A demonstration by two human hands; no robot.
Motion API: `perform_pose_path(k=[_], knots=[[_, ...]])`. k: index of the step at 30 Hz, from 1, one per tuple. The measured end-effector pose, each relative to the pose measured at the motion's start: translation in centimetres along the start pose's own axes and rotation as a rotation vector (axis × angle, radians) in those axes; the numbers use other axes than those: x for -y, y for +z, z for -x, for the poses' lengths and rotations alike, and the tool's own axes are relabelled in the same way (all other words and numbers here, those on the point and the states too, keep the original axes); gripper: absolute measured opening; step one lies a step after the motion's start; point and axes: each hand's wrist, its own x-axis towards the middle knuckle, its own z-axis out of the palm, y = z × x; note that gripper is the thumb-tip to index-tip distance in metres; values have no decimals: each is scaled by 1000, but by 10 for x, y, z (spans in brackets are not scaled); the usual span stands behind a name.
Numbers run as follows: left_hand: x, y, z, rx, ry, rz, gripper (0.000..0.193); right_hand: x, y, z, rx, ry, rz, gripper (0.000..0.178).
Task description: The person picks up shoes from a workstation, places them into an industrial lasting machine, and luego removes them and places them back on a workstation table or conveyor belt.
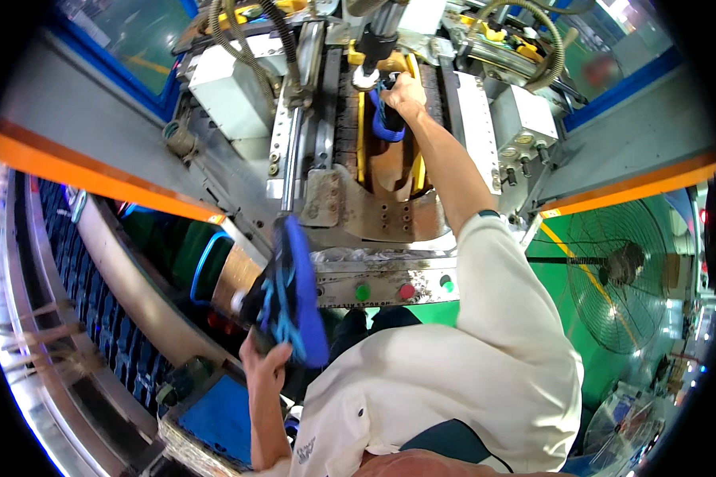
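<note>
My left hand (264,364) is closed round the heel end of a black shoe with a blue sole (304,298) and light-blue side markings. It holds this shoe on edge in front of my body, left of the machine's button panel (386,291). My right arm reaches forward into the machine. There my right hand (406,94) grips a second dark shoe with a blue sole (388,127), between two yellow side bars (361,147). A dark vertical press rod with a white pad (364,78) stands right beside that shoe. My right fingertips are partly hidden.
White boxes (231,91) and hoses flank the machine, under orange-edged guards (628,191) on both sides. A conveyor (119,318) curves along the left, near a blue-topped surface (215,417). To the right stands a caged floor fan (619,274) on green floor.
</note>
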Motion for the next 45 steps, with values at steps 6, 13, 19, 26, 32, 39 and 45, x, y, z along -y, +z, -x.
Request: perform_pose_path(k=[6, 13, 19, 26, 32, 39, 45], knots=[[74, -77, 118, -526, 235, 219, 71, 5, 69, -14, -178, -56, -20, 52], [159, -15, 162, -874, 149, 713, 35, 11, 31, 169, -191, -826, -745, 31], [197, 6, 201, -657, 42, 672, 54, -46, 128, 353, 325, -1317, -641, 12], [239, 28, 247, -838, 147, 1120, 45, -76, 198, 334, 200, -1429, -397, 25], [274, 9, 287, -1206, 310, 1461, 16, 0, 148, 373, 414, -1394, -435, 21], [407, -70, 384, -1870, 245, 1152, 24, 113, 120, 516, 867, -1365, -752, 19], [562, -124, 400, -2070, -174, 774, 27, 198, 44, 701, 815, -1761, -963, 13]])
